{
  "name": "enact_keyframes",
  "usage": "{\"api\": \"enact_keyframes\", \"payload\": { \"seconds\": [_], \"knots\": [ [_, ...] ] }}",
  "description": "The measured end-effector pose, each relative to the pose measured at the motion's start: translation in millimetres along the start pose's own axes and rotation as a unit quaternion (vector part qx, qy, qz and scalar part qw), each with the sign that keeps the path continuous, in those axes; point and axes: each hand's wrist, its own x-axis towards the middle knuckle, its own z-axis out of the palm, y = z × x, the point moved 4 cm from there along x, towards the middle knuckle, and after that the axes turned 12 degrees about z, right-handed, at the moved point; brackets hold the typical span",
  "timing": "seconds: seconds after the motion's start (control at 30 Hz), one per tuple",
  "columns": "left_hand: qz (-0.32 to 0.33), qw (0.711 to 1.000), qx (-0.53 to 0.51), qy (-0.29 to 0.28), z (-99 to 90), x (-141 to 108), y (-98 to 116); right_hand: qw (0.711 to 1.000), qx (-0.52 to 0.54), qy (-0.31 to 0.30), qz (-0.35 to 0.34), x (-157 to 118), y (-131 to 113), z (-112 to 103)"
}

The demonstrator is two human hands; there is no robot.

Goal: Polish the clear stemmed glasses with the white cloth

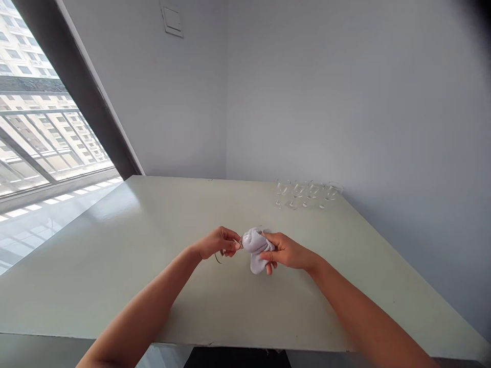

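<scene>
Above the near middle of the table, my left hand is closed, pinching a clear wine glass by its stem. The glass lies tilted on its side, its bowl towards the right, and a thin curved edge of what looks like its foot shows below my left fingers. My right hand is closed on a pale white cloth, bunched at the bowl with one flap hanging down. How far the cloth goes inside the bowl I cannot make out.
Several clear stemmed glasses stand upright in a row at the far right of the pale table, close to the wall. A large window is at the left. The table's near edge runs below my forearms.
</scene>
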Motion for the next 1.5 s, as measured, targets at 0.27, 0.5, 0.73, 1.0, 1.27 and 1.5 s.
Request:
{"api": "enact_keyframes", "payload": {
  "seconds": [0.27, 0.5, 0.73, 1.0, 1.27, 1.5],
  "knots": [
    [0.189, 0.798, 0.549, 0.159, 18.2, 12, 37, 0.916, 0.379, 0.127, 0.037, 14, 40, -15],
    [0.208, 0.804, 0.552, 0.071, 13.7, 12, 47, 0.953, 0.287, 0.091, -0.021, -9, 25, 9],
    [0.137, 0.889, 0.436, -0.004, 14.9, 2, 47, 0.976, 0.198, 0.083, -0.014, -14, 31, 15],
    [0.317, 0.667, 0.665, 0.112, 28.5, 0, 64, 0.893, 0.441, 0.084, 0.006, 0, 42, 15],
    [0.18, 0.902, 0.392, 0.015, 13.6, 1, 62, 0.995, 0.058, 0.067, -0.052, -32, 18, 16],
    [0.078, 0.961, 0.242, -0.111, 16.3, -1, 47, 0.993, 0.07, 0.089, -0.042, -28, 25, 24]
  ]
}}
